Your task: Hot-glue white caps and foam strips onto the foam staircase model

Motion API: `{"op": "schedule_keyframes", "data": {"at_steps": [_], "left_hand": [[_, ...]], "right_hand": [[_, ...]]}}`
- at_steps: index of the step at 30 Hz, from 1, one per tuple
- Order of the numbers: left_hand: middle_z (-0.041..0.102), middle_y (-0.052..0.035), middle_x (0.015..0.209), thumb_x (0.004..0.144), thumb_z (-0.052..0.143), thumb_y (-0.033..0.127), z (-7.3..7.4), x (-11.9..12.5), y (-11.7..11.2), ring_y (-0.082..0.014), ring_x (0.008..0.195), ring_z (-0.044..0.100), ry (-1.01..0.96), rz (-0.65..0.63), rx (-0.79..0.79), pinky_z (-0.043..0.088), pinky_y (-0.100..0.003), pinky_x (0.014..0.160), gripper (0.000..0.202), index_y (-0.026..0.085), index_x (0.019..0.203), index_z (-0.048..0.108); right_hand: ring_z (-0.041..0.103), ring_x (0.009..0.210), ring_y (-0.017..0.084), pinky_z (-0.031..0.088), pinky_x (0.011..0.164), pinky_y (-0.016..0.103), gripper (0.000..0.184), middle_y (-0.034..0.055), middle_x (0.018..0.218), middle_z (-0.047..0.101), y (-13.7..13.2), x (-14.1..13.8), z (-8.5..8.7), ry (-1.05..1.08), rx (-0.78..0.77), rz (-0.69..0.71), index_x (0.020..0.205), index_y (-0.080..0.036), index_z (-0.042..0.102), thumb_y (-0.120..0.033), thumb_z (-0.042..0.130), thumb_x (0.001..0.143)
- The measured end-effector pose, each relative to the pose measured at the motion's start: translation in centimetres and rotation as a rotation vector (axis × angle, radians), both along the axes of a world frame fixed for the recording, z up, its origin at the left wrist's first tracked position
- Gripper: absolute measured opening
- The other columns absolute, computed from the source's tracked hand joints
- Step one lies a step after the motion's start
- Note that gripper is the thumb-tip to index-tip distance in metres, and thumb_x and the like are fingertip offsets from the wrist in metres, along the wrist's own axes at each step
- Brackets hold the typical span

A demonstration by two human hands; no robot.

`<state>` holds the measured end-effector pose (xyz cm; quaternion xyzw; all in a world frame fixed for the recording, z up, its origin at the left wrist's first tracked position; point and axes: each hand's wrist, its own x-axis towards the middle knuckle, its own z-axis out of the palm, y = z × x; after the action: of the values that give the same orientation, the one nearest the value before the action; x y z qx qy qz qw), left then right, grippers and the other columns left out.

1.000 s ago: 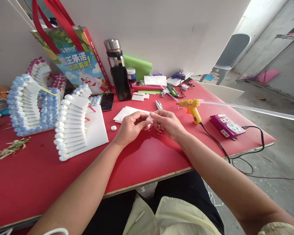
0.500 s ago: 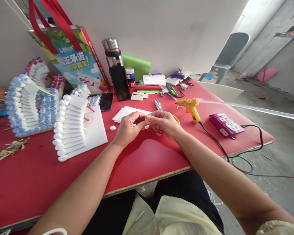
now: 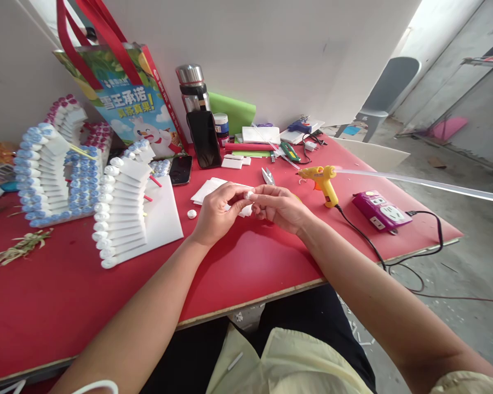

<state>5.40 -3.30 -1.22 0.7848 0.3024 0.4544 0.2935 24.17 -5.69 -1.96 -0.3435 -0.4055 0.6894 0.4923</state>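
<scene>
My left hand (image 3: 219,213) is closed, with thumb and forefinger pinching a small white rolled ball (image 3: 248,195). From the other side, the fingertips of my right hand (image 3: 285,209) press together on the same ball. A similar white ball (image 3: 191,214) lies on the red table left of my hands. Thin white sheets (image 3: 205,190) sit beneath and behind my left hand. Scissors (image 3: 267,175) point away just beyond my right hand, their handles mostly hidden by it. Left of my arms stands a fan-shaped white model (image 3: 125,210) edged with white balls, on a white board (image 3: 166,219).
A yellow glue gun (image 3: 322,183) and a purple power strip (image 3: 381,210) with a black cord are at the right. Blue-edged models (image 3: 57,175) stand at the left. Behind are a phone (image 3: 181,170), a black case (image 3: 204,139), a steel flask (image 3: 192,87) and a printed bag (image 3: 127,104).
The white ball now shows more clearly between my fingertips, and my right hand has turned slightly, covering more of the scissor handles. The whole view has shifted a little.
</scene>
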Motion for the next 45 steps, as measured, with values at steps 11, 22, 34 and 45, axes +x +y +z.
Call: {"op": "schedule_keyframes", "data": {"at_steps": [11, 22, 34, 45], "left_hand": [[0.066, -0.0077, 0.116, 0.089, 0.071, 0.038, -0.4, 0.2, -0.1, -0.0216, 0.094, 0.068, -0.121, -0.183, -0.26, 0.06, -0.037, 0.082, 0.039, 0.026, 0.127, 0.072], [0.074, -0.0045, 0.091, 0.077, 0.085, 0.032, -1.1, 0.3, 1.1, -0.0123, 0.078, 0.068, -0.513, -0.117, -0.69, 0.058, -0.028, 0.08, 0.031, 0.019, 0.104, 0.078], [0.077, -0.0057, 0.096, 0.071, 0.087, 0.013, -1.2, -0.5, 2.1, -0.011, 0.086, 0.071, -0.732, -0.172, -0.938, 0.06, -0.019, 0.082, 0.029, 0.016, 0.099, 0.08], [0.076, -0.003, 0.095, 0.074, 0.084, 0.011, -1.0, -0.4, 1.9, -0.0089, 0.08, 0.07, -0.802, -0.162, -0.962, 0.06, -0.019, 0.081, 0.023, 0.016, 0.096, 0.078]], "right_hand": [[0.062, 0.061, 0.012, 0.049, 0.057, 0.027, 0.042, -0.0021, 0.073, 0.065, 0.0, -0.9, -0.3, -0.231, 0.262, -0.224, 0.088, -0.018, 0.059, -0.044, 0.087, 0.069], [0.065, 0.081, 0.023, 0.045, 0.065, 0.033, 0.024, 0.0093, 0.101, 0.066, -1.1, 0.9, 0.1, -1.451, 0.444, -0.571, 0.107, -0.018, 0.059, -0.036, 0.057, 0.091], [0.07, 0.094, 0.036, 0.044, 0.066, 0.036, 0.04, 0.0181, 0.097, 0.071, 0.9, 1.5, 2.0, -1.884, 0.024, -0.137, 0.115, -0.01, 0.056, -0.034, 0.059, 0.083], [0.055, 0.068, 0.016, 0.041, 0.061, 0.027, 0.045, -0.0045, 0.079, 0.057, -3.1, 4.4, 0.9, -1.048, 0.357, -0.291, 0.122, -0.028, 0.045, -0.036, 0.065, 0.082]]}}
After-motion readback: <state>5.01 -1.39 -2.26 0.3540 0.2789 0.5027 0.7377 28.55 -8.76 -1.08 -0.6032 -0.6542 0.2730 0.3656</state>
